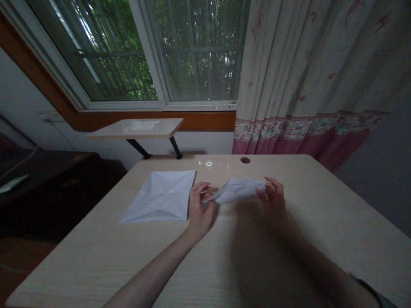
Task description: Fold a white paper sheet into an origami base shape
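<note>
Just above the middle of a pale wooden table [289, 239], both my hands hold a folded white paper piece [237, 190]. My left hand [199, 207] pinches its narrow left tip between thumb and fingers. My right hand [273, 197] grips its wider right end with the fingers curled around it. A second white paper sheet [160, 196], creased with diagonal folds, lies flat on the table just left of my left hand.
A round cable hole [245, 160] sits near the table's far edge. Behind it are a small side table [138, 128] under the window, a floral curtain [314, 85] at right, and dark furniture [48, 188] at left.
</note>
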{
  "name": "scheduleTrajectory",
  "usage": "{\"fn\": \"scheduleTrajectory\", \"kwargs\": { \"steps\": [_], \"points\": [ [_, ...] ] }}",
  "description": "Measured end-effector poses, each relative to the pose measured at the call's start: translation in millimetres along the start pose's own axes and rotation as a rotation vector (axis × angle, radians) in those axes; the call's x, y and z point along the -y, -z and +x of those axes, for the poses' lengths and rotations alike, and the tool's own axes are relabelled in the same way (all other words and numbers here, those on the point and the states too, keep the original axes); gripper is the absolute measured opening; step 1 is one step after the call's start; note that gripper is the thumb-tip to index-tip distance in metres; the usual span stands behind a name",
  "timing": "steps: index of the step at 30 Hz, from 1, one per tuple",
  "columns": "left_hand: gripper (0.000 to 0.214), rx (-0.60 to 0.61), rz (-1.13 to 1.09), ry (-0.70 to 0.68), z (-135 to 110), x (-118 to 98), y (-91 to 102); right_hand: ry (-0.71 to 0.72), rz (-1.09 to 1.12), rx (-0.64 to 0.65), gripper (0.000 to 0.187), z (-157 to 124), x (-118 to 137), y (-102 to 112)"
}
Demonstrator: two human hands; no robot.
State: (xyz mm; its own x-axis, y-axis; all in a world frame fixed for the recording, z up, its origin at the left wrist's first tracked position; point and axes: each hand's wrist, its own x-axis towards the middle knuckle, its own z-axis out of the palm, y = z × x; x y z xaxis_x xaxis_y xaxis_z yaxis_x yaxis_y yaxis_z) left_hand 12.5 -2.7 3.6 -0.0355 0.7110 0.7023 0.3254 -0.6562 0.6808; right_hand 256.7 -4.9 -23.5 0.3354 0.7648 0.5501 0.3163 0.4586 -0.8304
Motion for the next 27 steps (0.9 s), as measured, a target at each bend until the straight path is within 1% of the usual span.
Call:
{"fn": "scheduleTrajectory", "kwargs": {
  "steps": [2,4,6,9,11,15,17,20,22,27],
  "points": [
    [0.03,-0.026,-0.058,0.034,2,0,-0.5,-0.057,0.033,-0.024,0.04,3,0,0],
    [0.019,-0.018,-0.046,0.035,3,0,0.4,-0.095,0.056,-0.058,0.041,4,1,0],
    [0.015,-0.008,-0.007,0.035,3,1,1.5,-0.124,0.052,-0.086,0.042,5,3,0],
    [0.019,-0.002,0.033,0.049,3,3,1.6,-0.15,-0.018,-0.066,0.036,5,5,2],
    [0.024,-0.005,0.044,0.072,2,4,0.3,-0.129,-0.095,-0.04,0.031,5,7,4],
    [0.036,-0.017,0.03,0.185,-1,7,-2.5,-0.096,-0.202,-0.038,0.025,7,9,5],
    [0.04,-0.013,0.015,0.233,-3,8,-3.4,-0.092,-0.194,-0.029,0.025,7,8,5],
    [0.042,-0.007,-0.026,0.266,-5,11,-4.5,-0.056,-0.164,0.001,0.026,6,6,4],
    [0.043,0.0,-0.067,0.276,-6,12,-5.2,-0.041,-0.151,0.03,0.026,3,4,3],
    [0.042,0.027,-0.136,0.278,-5,14,-6.4,-0.071,-0.097,0.083,0.029,-2,4,3]
  ]
}}
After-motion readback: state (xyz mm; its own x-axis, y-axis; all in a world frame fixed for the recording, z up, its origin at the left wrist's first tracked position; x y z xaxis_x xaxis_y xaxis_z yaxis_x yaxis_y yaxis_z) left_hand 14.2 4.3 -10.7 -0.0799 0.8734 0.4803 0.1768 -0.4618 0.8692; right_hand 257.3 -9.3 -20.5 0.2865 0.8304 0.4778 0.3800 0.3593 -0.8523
